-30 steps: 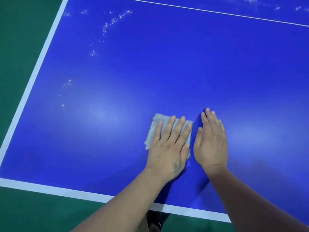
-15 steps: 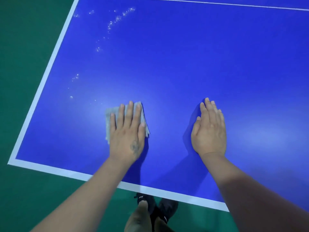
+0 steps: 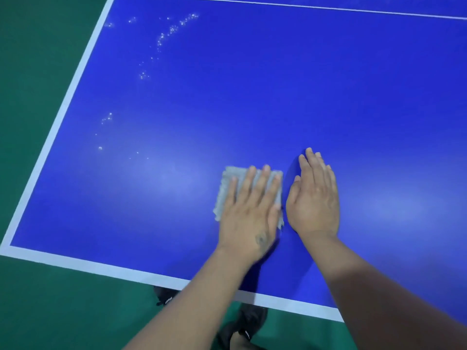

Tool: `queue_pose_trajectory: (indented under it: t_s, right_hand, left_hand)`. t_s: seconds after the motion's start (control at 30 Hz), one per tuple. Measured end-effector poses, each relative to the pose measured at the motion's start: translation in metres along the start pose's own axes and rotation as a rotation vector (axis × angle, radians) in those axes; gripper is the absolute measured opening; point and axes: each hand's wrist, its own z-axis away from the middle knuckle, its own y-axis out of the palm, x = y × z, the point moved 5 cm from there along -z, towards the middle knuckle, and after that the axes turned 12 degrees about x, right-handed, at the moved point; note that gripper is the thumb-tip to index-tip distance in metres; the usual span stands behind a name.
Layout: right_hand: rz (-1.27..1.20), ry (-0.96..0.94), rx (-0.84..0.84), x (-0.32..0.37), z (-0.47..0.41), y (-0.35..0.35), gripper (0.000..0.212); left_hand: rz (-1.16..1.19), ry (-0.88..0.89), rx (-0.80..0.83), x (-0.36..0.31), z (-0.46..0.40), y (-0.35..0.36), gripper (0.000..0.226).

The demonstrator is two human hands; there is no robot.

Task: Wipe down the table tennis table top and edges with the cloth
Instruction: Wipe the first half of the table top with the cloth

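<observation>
The straight, slightly spread fingers [image 3: 262, 183] of the left hand [image 3: 249, 215] lie flat on a small grey cloth [image 3: 225, 190], pressing it against the blue table tennis table [image 3: 278, 97]; nothing is curled or pinched. The cloth sits near the table's near edge, a little left of the middle of the view, with its left and far margins showing past the hand. Just to its right, the right hand [image 3: 314, 198] rests open, palm down, fingers straight and together, directly on the bare table top, holding nothing. Both bare forearms reach in from the near side. Farther left and toward the far side, scattered water droplets [image 3: 174, 29] glint in a loose trail that runs toward the white left edge line [image 3: 75, 79], so that area looks unwiped. The surface around the hands shows no droplets and appears already wiped. The white near edge [image 3: 101, 267] looks untouched; judging from this, much of the top and the edges remain. Dark shoes [image 3: 247, 324] show below, on a green floor [image 3: 38, 72].
</observation>
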Motion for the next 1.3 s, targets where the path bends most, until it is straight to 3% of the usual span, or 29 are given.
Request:
queue_pose_trajectory:
  t_s: [0.17,0.37,0.57,0.77,0.83,1.0,1.13,1.3]
  right_hand:
    - [-0.008,-0.003,-0.009,-0.001,0.0,0.003,0.051]
    - [-0.029,0.001,-0.009,0.003,0.003,-0.002,0.051]
    - [-0.029,-0.008,-0.017,0.005,0.003,-0.004,0.049]
    - [0.037,-0.038,-0.06,0.012,0.013,-0.006,0.048]
    - [0.059,-0.045,-0.078,0.027,0.015,-0.012,0.057]
    - [-0.012,-0.072,-0.099,0.097,0.025,-0.011,0.057]
    - [-0.053,-0.069,-0.04,0.146,0.015,0.011,0.054]
    - [-0.075,-0.171,-0.012,0.194,0.001,0.036,0.05]
  left_hand:
    - [0.051,-0.238,-0.054,0.096,-0.028,-0.024,0.06]
    - [0.001,-0.318,-0.023,0.133,0.066,-0.017,0.06]
    - [-0.025,-0.152,0.043,0.088,0.128,0.001,0.063]
    - [-0.053,0.143,0.06,0.089,0.07,-0.007,0.062]
    - [-0.059,0.203,0.049,0.101,0.039,-0.014,0.061]
    - [-0.028,0.084,0.033,0.165,-0.005,-0.036,0.061]
    - [-0.021,-0.048,-0.004,0.2,0.023,-0.043,0.061]
    - [-0.026,0.065,0.082,0.186,0.105,-0.028,0.067]
